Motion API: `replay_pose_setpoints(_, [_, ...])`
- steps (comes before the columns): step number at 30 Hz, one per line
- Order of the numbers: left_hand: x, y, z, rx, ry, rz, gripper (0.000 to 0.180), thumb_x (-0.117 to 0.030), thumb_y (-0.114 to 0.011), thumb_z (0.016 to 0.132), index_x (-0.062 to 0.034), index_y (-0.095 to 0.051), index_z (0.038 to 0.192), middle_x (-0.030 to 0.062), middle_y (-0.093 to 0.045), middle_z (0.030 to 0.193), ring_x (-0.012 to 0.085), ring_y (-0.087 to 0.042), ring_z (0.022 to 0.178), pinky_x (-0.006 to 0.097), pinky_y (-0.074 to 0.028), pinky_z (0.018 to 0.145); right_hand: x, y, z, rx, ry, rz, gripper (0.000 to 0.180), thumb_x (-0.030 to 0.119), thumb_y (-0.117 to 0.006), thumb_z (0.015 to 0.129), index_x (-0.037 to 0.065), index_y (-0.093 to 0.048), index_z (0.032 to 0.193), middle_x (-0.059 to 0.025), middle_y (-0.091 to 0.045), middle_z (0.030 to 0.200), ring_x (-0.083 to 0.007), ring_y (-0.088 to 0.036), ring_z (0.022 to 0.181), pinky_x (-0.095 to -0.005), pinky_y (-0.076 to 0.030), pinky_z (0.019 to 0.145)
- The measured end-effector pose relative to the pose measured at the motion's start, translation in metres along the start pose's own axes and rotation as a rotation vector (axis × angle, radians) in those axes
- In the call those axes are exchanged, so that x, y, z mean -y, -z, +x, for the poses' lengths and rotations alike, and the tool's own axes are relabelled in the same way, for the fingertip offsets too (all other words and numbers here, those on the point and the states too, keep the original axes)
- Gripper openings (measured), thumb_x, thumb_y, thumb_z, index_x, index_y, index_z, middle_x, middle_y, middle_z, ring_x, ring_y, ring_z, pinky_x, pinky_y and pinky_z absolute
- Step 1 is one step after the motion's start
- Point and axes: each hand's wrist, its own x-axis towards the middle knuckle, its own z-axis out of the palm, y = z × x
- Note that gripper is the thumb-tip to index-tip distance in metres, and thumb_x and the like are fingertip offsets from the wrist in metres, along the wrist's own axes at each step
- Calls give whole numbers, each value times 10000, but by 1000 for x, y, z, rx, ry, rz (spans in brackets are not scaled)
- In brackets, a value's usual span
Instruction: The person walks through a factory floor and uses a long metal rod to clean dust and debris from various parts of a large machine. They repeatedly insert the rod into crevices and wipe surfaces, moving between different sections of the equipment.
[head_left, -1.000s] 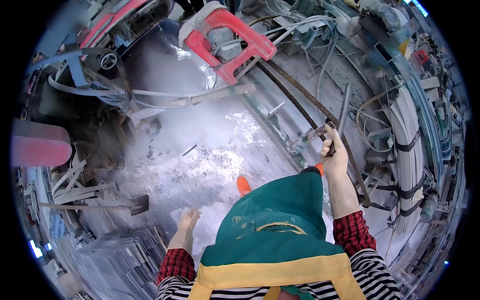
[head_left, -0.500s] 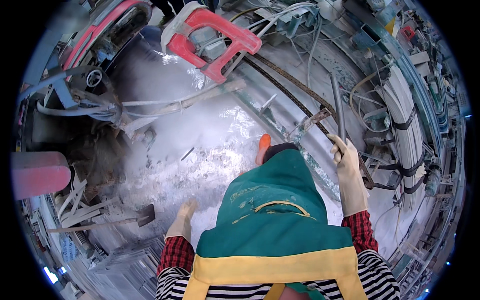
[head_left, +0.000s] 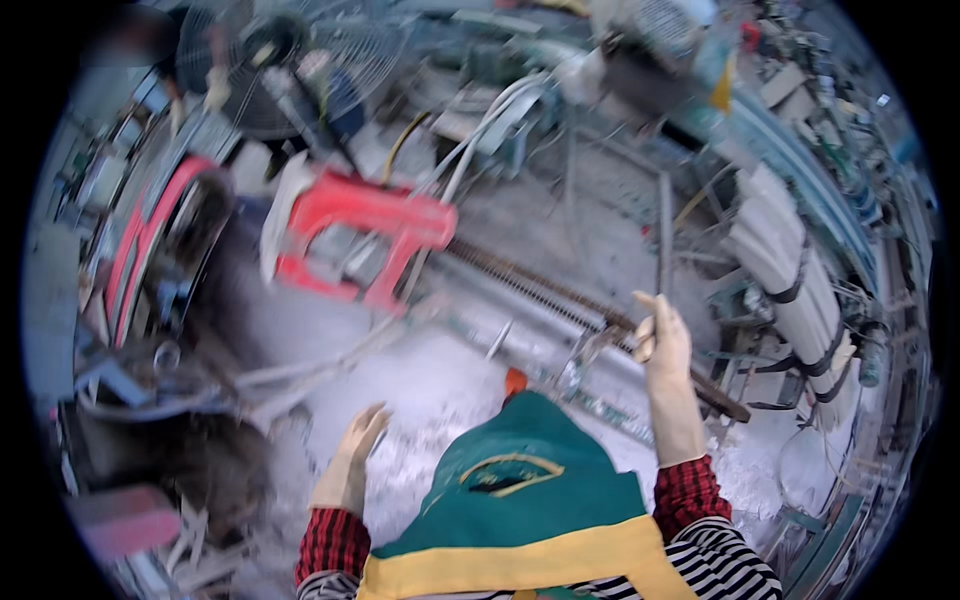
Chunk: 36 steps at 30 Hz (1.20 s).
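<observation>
We note a thin grey metal rod (head_left: pixel 664 235) standing nearly upright at right of centre, its lower end held in our gloved right hand (head_left: pixel 662 345). Its top reaches up toward the cluttered machinery. The rod looks straight, dull and unpainted. Just below the grip a long rusty toothed bar (head_left: pixel 560 292) runs on a slant, down to the right. Motion blur hides finer surface detail. Our left hand (head_left: pixel 352 460), also gloved, holds nothing.

This is a cluttered industrial workshop: a red machine frame (head_left: pixel 365 245) sits by a long toothed rail (head_left: pixel 560 295), a caged fan (head_left: pixel 300 65) stands behind, bundled white pipes (head_left: pixel 790 270) line the side, and white dust coats the floor (head_left: pixel 430 390).
</observation>
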Motion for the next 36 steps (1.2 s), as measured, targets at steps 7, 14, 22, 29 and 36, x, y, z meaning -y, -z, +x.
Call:
replay_pose_setpoints(7, [46, 34, 28, -99, 27, -42, 522, -300, -550, 999, 47, -497, 1384, 199, -656, 1188, 231, -657, 1032, 311, -530, 905, 61, -13, 66, 3, 88, 105, 444, 394, -572, 1014, -13, -657, 1169, -36, -550, 584, -83, -413, 369, -241, -355, 361])
replay_pose_setpoints(14, [190, 56, 16, 167, 300, 119, 478, -341, -560, 996, 9, -557, 1322, 160, -686, 1157, 222, -669, 962, 325, -549, 807, 92, -17, 107, -2, 114, 74, 438, 389, -576, 1011, -17, -656, 1153, -40, -558, 581, -82, -411, 363, -238, -344, 364])
replay_pose_setpoints(22, [76, 72, 78, 41, 240, -59, 502, -358, -583, 990, -26, -536, 1363, 142, -709, 1116, 202, -680, 890, 315, -530, 757, 122, 1, 131, -30, 136, -123, 391, 390, -603, 992, 23, -683, 1101, -19, -541, 571, -72, -397, 349, -224, -316, 351])
replay_pose_setpoints(29, [-24, 53, 122, -40, 84, 30, 449, -363, -531, 1016, -77, -540, 1362, 114, -682, 1190, 218, -659, 948, 329, -518, 729, 129, 37, 128, -14, 172, -233, 386, 396, -628, 975, 30, -693, 1077, 1, -526, 552, -65, -380, 351, -225, -277, 359])
replay_pose_setpoints(36, [36, 50, 106, 72, 237, -17, 507, -380, -587, 994, -30, -531, 1358, 132, -702, 1159, 208, -678, 945, 290, -503, 723, 148, 20, 135, -5, 227, -276, 378, 361, -583, 1006, 9, -695, 1085, -3, -536, 568, -64, -402, 365, -208, -300, 377])
